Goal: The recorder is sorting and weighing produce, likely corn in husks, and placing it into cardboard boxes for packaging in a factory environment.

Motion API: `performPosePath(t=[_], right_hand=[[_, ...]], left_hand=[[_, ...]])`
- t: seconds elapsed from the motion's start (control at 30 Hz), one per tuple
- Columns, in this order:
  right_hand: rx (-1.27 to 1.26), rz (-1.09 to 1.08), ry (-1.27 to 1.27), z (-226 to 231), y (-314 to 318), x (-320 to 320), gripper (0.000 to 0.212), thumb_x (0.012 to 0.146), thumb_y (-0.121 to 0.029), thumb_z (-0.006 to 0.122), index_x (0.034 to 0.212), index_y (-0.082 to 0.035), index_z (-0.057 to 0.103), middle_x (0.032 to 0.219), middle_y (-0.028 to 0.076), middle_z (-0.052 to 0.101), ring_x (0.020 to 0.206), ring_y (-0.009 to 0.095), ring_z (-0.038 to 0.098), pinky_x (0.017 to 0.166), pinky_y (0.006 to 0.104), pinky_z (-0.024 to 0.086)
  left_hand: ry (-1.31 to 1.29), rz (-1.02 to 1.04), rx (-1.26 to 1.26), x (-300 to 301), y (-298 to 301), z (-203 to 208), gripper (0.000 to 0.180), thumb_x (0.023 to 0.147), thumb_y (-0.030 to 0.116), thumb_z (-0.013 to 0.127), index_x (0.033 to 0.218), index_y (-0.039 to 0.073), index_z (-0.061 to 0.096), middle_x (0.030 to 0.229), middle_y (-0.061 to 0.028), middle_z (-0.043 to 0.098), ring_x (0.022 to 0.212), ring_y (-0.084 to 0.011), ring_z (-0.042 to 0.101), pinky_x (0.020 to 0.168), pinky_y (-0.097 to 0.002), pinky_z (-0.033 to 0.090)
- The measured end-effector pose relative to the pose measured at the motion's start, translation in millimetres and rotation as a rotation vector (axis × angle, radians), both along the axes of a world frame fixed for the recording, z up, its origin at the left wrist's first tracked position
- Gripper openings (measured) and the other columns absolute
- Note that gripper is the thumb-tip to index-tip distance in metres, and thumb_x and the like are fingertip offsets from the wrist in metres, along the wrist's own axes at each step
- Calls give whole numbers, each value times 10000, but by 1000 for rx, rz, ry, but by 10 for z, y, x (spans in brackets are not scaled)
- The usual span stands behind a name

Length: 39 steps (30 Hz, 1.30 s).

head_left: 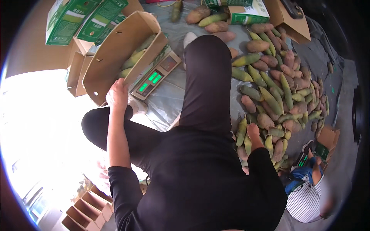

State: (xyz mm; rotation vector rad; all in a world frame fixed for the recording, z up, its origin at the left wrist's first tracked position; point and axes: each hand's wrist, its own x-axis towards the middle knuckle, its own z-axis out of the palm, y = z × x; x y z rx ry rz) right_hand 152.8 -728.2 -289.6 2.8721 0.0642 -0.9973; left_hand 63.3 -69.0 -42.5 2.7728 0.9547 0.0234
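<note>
A grey sheet point(171, 101) lay under the work area. The pile of green and reddish radishes point(273, 96) spread across its right side. The cardboard box point(111, 48) stood open, ahead and to the left. The scale point(170, 63), display lit green, sat along the box's right side, partly hidden. Several green radishes point(135, 57) lay inside the box. The left hand point(117, 95) touched the box's near rim; whether it was clamped there could not be determined. The right hand point(253, 132) was down at the pile's near left edge, its grip indeterminable.
</note>
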Motion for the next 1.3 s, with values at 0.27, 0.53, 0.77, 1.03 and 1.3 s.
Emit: performPosePath(t=[0.27, 0.53, 0.77, 1.03, 1.3], right_hand=[[615, -386, -261, 405, -6, 439, 152, 818, -145, 505, 785, -25, 592, 764, 110, 633, 698, 233, 590, 643, 347, 447], [981, -788, -301, 1193, 868, 996, 128, 893, -163, 497, 886, -59, 571, 809, 9, 599, 697, 106, 498, 549, 249, 386], [1277, -542, -361, 2277, 2220, 1747, 138, 916, -227, 521, 946, -107, 582, 906, -5, 610, 850, 90, 539, 630, 240, 387], [1904, -146, -159, 3963, 3812, 2035, 205, 951, -208, 458, 995, -26, 541, 996, 91, 607, 1090, 235, 539, 795, 362, 453], [2087, 15, 624, 3977, 5422, 1566, 274, 951, -253, 432, 992, -24, 577, 1039, 155, 621, 1039, 249, 561, 840, 420, 487]], left_hand=[[0, 22, 25, -208, 59, 118, 179, 771, 111, 586, 947, 78, 587, 911, -106, 616, 869, -313, 592, 732, -425, 468], [-17, 14, 47, -274, 85, 121, 102, 774, 102, 573, 874, 92, 591, 850, -91, 613, 841, -297, 599, 704, -415, 468], [-35, 15, 60, -255, 103, 118, 99, 782, 93, 546, 866, 92, 597, 847, -80, 618, 829, -283, 603, 703, -402, 472], [-28, 21, 87, -249, 110, 140, 91, 786, 101, 531, 852, 101, 594, 828, -67, 617, 826, -261, 611, 690, -399, 475], [-28, 35, 65, -273, 108, 149, 98, 768, 97, 544, 858, 92, 583, 847, -84, 615, 826, -294, 607, 693, -422, 478]])
